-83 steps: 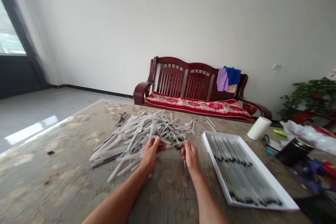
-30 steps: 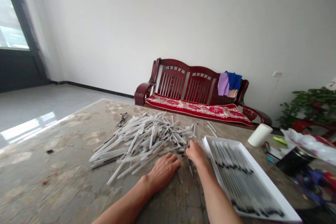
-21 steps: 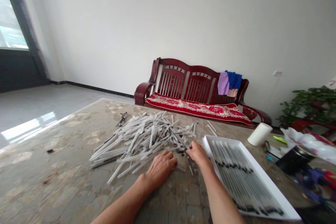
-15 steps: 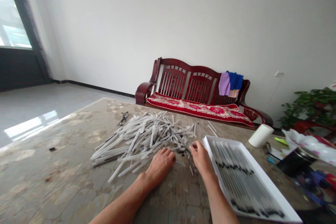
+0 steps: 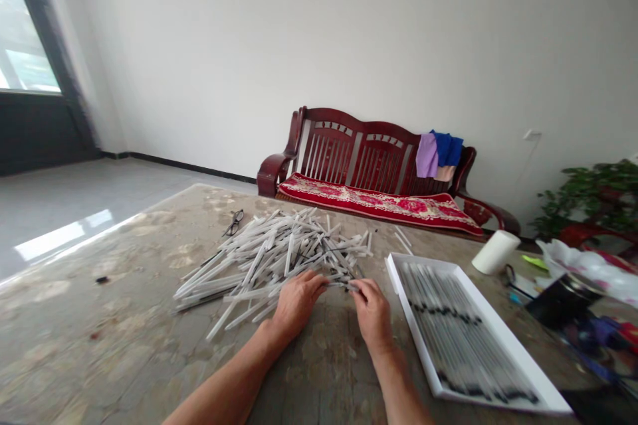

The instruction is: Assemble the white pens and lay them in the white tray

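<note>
A loose heap of thin clear plastic tubes with dark cores (image 5: 269, 259) lies crossed in all directions on the mottled stone-look tabletop (image 5: 100, 319). My left hand (image 5: 298, 302) and my right hand (image 5: 371, 309) meet at the heap's front edge. Their fingertips close on a thin tube (image 5: 341, 285) between them, though the fingers partly hide it. To my right stands a white tray (image 5: 413, 329) holding tubes in neat parallel rows, a little beyond my right hand and not touching it.
Folded glasses (image 5: 233, 222) lie behind the heap. A white roll (image 5: 496, 252), a black jar (image 5: 563, 299) and a crumpled plastic bag (image 5: 588, 269) stand at the right. The table's left edge drops to a tiled floor. A red-cushioned wooden bench (image 5: 369, 179) stands behind.
My hands have come together at the heap's front edge. The left hand rose from resting flat, and the right moved left, away from the tray. The view has shifted slightly.
</note>
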`<state>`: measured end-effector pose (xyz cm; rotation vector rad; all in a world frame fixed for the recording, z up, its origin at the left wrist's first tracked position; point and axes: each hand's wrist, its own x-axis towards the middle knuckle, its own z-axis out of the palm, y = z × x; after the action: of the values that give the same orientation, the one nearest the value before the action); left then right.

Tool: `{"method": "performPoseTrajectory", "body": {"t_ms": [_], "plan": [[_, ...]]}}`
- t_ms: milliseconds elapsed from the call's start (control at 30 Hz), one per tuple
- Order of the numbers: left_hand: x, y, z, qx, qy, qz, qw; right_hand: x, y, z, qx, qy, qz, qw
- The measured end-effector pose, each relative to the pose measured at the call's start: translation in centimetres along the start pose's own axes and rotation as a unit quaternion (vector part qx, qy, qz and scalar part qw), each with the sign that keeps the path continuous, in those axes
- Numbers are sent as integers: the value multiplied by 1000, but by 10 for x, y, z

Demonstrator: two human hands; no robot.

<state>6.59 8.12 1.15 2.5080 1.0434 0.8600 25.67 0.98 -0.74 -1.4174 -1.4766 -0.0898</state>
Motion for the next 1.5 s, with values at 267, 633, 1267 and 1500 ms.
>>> {"method": "performPoseTrajectory", "body": {"t_ms": [267,633,1267,1500], "plan": [[1,3,-4,31,-20,44,998,-1,-5,-2,-16,-30,-62,997],[-2,-2,-9,46,-19,96,994,-2,-10,-5,1,-126,-35,991],[-4,-2,-6,67,30,180,981,11,-38,-19,73,-242,158,955],[-5,0,-1,23,59,223,973,25,-70,-49,-134,-266,70,952]]}}
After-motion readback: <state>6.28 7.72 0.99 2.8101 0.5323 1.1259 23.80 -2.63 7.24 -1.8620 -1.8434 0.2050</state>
